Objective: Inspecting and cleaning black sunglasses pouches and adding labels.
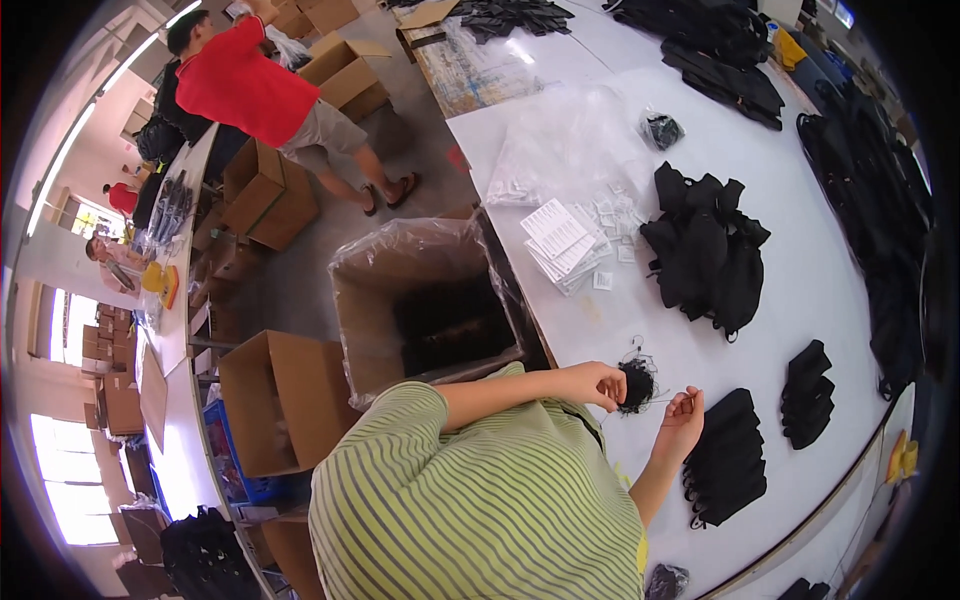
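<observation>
A small tangled bundle of thin black cords [637, 388] lies on the white table, near its edge in front of me. My left hand [594, 385] is beside the bundle, its fingers curled in a pinch at the left side; what sits between the fingertips is too small to make out. On the other side, my right hand [683, 415] pinches a thin cord, which runs toward the bundle. Close to my right hand lies a row of overlapping black fabric pieces [726, 460]. A smaller black stack [806, 395] rests farther right.
Beyond the bundle are printed white cards [557, 235], clear plastic bags [570, 140] and a heap of black fabric pieces [706, 250]. A plastic-lined carton [365, 320] stands against the table's left edge. Another open carton [285, 400] is nearby. A person in red [250, 85] stands far left.
</observation>
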Available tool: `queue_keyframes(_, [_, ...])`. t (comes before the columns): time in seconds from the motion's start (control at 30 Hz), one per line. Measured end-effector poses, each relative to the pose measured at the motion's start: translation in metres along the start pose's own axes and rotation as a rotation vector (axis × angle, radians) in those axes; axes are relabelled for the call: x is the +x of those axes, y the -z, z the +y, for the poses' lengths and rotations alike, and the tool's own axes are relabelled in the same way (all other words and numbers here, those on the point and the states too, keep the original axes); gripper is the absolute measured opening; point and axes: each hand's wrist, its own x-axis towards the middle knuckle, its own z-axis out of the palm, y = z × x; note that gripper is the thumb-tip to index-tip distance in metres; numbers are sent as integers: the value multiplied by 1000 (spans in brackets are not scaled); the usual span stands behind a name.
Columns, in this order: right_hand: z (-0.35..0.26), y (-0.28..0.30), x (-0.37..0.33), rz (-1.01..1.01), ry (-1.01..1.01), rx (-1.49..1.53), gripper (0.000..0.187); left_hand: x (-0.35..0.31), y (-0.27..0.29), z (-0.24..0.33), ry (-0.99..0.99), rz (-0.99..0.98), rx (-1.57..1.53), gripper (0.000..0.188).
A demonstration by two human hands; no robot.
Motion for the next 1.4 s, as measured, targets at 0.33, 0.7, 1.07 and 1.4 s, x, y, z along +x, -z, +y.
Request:
queue_keyframes(0.33, [-4, 21, -22, -61, 73, -250, 23, 31, 139, 19, -294, 993, 593, 31])
queue_keyframes(0.7, [18, 28, -35, -73, 14, -273, 23, 17, 210, -11, 155, 1095, 1095, 66])
queue_keyframes(1.07, [-17, -24, -43, -237, 193, -675, 21, 19, 119, 76, -136, 683, 173, 26])
queue_keyframes(1.4, [-26, -77, -36, -189, 500, -855, 14, 18, 1, 97, -282, 335, -81, 24])
